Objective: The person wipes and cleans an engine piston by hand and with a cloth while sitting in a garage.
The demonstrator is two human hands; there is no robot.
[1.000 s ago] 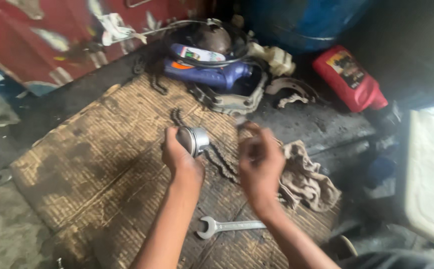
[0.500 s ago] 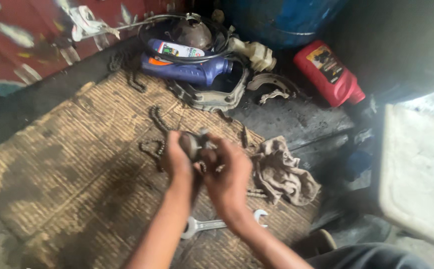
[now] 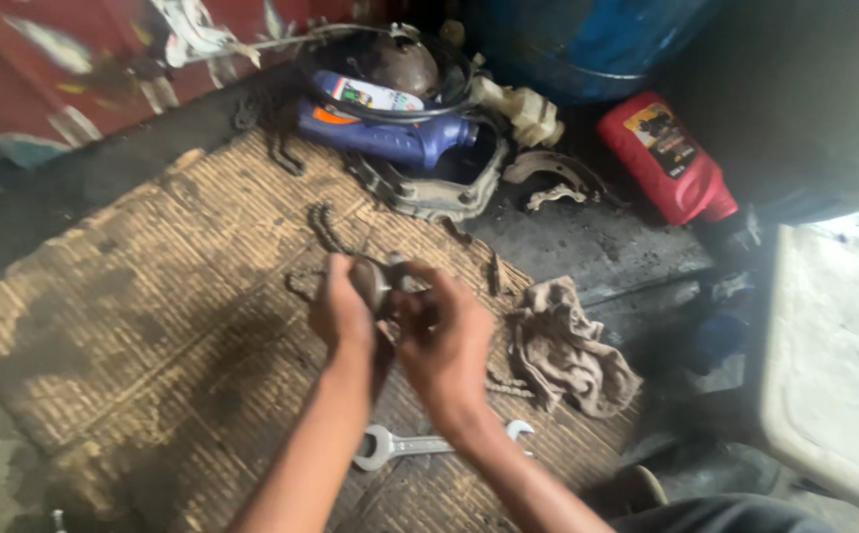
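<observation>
Since a second ago the two hands have closed together: then the right hand [image 3: 446,341] hung apart from the part, now it meets the left hand [image 3: 342,314] over it, so the work has gone from holding to two-handed handling. The left hand is wrapped around a small round metal part [image 3: 375,283], dull grey and greasy, and the right hand's fingers pinch its near edge; the exact grip is blurred. The part sits between both hands, above the middle of a worn, ribbed mat [image 3: 133,326] stained dark with oil.

At 6 o'clock from the hands lies a bright steel spanner [image 3: 419,445], flat on the mat. At 3 o'clock a crumpled, grimy rag [image 3: 567,350] lies in soft folds. At 12 o'clock a blue plastic bottle [image 3: 390,138] rests in a heap of metal parts, and at 2 o'clock stands a glossy red oil bottle [image 3: 668,163].
</observation>
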